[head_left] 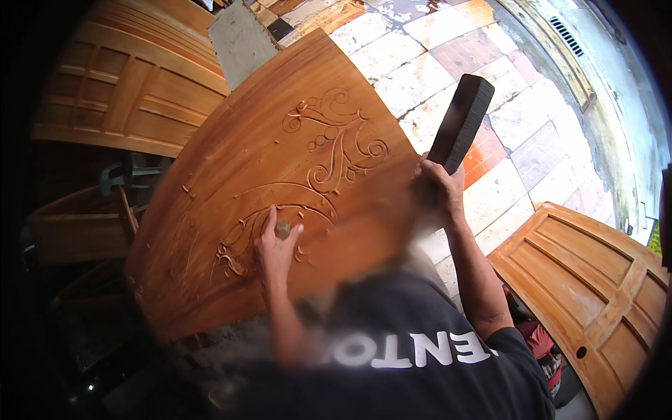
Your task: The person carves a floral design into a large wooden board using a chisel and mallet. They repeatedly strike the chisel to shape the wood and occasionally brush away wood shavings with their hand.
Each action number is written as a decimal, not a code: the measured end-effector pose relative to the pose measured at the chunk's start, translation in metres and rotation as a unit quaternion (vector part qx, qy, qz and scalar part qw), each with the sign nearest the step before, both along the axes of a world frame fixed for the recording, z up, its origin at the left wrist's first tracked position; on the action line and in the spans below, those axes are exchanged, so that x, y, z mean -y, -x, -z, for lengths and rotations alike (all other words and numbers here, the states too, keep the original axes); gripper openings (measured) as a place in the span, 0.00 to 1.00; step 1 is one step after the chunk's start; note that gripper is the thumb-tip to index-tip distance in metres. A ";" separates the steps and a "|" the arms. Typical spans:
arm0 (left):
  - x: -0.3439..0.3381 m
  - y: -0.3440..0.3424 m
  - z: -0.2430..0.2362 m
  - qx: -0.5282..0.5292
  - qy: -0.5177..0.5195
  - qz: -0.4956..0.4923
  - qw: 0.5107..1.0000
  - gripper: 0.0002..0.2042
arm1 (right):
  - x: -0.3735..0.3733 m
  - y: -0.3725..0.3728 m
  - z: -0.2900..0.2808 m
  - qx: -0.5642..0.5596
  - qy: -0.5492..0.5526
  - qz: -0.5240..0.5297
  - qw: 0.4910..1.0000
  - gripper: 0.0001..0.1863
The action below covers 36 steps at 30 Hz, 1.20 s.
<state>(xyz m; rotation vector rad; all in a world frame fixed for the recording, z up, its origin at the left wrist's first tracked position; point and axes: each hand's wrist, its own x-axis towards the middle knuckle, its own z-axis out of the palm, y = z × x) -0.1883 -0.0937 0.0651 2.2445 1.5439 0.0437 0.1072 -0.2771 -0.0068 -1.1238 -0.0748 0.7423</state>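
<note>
A large reddish-brown wooden panel lies in front of me, with scrolls and leaves carved into it. My left hand rests over the curved line of the carving, its index finger stretched along the wood. Between that finger and the thumb shows the round end of what looks like a carving chisel, seen end-on; its blade is hidden. Off the panel's right edge, my right hand grips a dark, blocky wooden mallet, raised with its thick end pointing away. Small wood shavings lie scattered on the panel.
A panelled wooden door lies at the right, and another panelled piece stands at the far left. A grey clamp sits beside the panel's left edge. Patchwork tiles cover the floor beyond.
</note>
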 end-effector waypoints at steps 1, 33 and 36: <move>0.005 0.008 -0.001 -0.039 0.030 -0.028 0.998 0.37 | 0.002 0.000 0.000 -0.004 -0.003 0.001 1.000 0.19; 0.015 0.060 0.049 0.191 0.010 -0.043 0.981 0.39 | -0.005 0.014 -0.010 0.075 -0.006 0.022 0.997 0.15; 0.004 0.070 0.087 0.227 -0.014 -0.062 0.972 0.39 | -0.003 0.015 -0.015 0.035 -0.015 0.005 0.999 0.17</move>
